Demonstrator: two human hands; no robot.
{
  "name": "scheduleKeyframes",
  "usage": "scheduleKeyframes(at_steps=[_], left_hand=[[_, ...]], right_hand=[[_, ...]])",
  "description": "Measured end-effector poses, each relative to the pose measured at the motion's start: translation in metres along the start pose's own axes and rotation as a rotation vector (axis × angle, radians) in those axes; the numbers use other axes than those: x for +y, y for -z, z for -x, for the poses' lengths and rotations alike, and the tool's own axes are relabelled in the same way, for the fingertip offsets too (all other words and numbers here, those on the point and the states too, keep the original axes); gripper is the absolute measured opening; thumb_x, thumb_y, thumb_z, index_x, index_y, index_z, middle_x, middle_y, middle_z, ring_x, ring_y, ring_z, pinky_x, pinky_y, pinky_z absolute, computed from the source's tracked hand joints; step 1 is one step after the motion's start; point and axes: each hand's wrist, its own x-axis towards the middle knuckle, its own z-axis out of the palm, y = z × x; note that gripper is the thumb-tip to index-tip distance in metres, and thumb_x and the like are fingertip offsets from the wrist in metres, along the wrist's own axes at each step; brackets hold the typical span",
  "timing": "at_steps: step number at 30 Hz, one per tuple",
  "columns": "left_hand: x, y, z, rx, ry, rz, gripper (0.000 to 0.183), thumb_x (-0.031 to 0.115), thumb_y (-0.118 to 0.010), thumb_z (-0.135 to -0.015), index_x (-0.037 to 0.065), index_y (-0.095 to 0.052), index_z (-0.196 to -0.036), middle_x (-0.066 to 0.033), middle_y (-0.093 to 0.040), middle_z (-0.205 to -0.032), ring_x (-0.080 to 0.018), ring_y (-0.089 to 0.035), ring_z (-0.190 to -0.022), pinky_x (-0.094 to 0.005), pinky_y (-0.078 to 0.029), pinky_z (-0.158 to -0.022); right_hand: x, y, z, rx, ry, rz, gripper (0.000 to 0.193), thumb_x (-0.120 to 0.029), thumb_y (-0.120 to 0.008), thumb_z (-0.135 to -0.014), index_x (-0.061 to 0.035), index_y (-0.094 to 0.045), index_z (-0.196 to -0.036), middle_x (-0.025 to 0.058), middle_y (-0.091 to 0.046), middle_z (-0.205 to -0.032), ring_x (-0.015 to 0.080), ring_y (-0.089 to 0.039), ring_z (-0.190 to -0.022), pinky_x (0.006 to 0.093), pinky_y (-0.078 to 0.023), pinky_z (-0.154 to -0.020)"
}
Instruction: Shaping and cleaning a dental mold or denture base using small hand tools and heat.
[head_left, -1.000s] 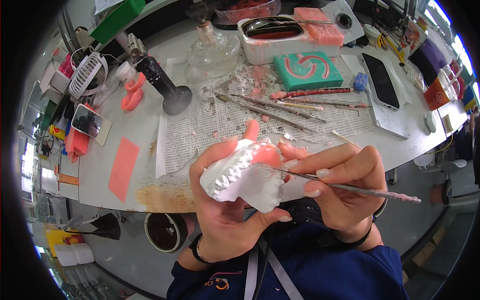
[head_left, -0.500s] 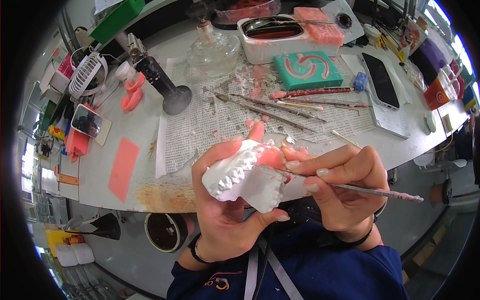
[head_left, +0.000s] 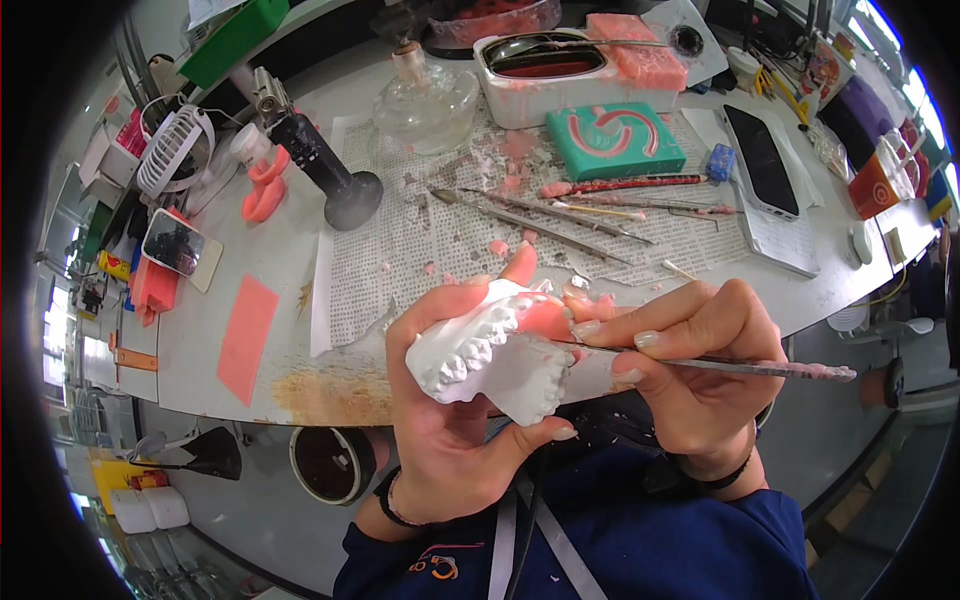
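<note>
At the bench (head_left: pixel 190 340): work part-done, we judge; pink wax (head_left: pixel 543 318) lies on the cast (head_left: pixel 455 350), and what remains we cannot tell.
Left hand (head_left: pixel 440 437): half curled, cupped around the cast.
Right hand (head_left: pixel 695 397): fingertips pinched tight on the tool (head_left: pixel 810 371).
Cast: white, toothed, held by the near edge.
Tool: slim, tip close to the wax.

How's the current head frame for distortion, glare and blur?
Head view: the table edge bows, corners go black; head view: near-white highlights on the dental model, bright strip at upper right blown out; head view: metal tool handle fairly sharp, tip too small to judge.
</note>
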Motion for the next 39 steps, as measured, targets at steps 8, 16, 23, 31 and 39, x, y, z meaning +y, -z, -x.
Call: scheduleKeyframes(at_steps=[8,16,23,31,39], left_hand=[[0.004,-0.002,0.001,-0.034,0.04,0.116,0.087,-0.008,-0.079,-0.072,0.01,-0.025,-0.139,-0.0297,-0.023,-0.151,-0.0378,-0.04,-0.136,-0.0465,-0.045,-0.105],[-0.013,-0.015,0.001,0.238,-0.236,-0.311,0.088,0.015,-0.088,-0.07,0.011,-0.025,-0.131,-0.0343,-0.027,-0.148,-0.0346,-0.054,-0.121,-0.047,-0.056,-0.094],[-0.02,-0.019,0.001,0.362,-0.377,-0.526,0.077,0.024,-0.085,-0.075,0.008,-0.025,-0.121,-0.0327,-0.035,-0.144,-0.0255,-0.05,-0.12,-0.0441,-0.056,-0.093],[-0.021,-0.014,0.002,0.341,-0.425,-0.581,0.079,0.013,-0.085,-0.071,0.007,-0.024,-0.12,-0.0395,-0.041,-0.133,-0.0367,-0.058,-0.115,-0.0407,-0.051,-0.094],[-0.013,-0.021,0.002,0.339,-0.369,-0.709,0.081,0.001,-0.084,-0.067,0.009,-0.024,-0.12,-0.0368,-0.042,-0.133,-0.0373,-0.058,-0.115,-0.0414,-0.053,-0.093]], right_hand=[[0.006,0.019,-0.012,-0.08,-0.079,-0.127,0.02,0.006,-0.064,-0.086,0.0015,-0.045,-0.087,0.0193,-0.062,-0.08,0.0298,-0.07,-0.08,0.052,-0.059,-0.083],[-0.003,0.012,0.002,-0.331,0.189,0.231,0.037,-0.008,-0.081,-0.077,-0.0037,-0.047,-0.091,0.0268,-0.069,-0.092,0.0397,-0.071,-0.087,0.0425,-0.062,-0.071],[0.001,-0.004,0.009,-0.239,0.396,0.375,0.035,-0.006,-0.081,-0.077,-0.005,-0.051,-0.097,0.0185,-0.071,-0.095,0.0319,-0.073,-0.088,0.0345,-0.061,-0.062],[0.0,-0.005,0.009,-0.271,0.407,0.439,0.036,-0.002,-0.08,-0.075,-0.0037,-0.052,-0.098,0.0201,-0.07,-0.1,0.0331,-0.072,-0.089,0.0366,-0.062,-0.066],[-0.002,-0.004,0.014,-0.244,0.446,0.493,0.031,0.002,-0.076,-0.078,-0.0021,-0.051,-0.096,0.0209,-0.069,-0.105,0.0357,-0.072,-0.09,0.0385,-0.062,-0.068]])
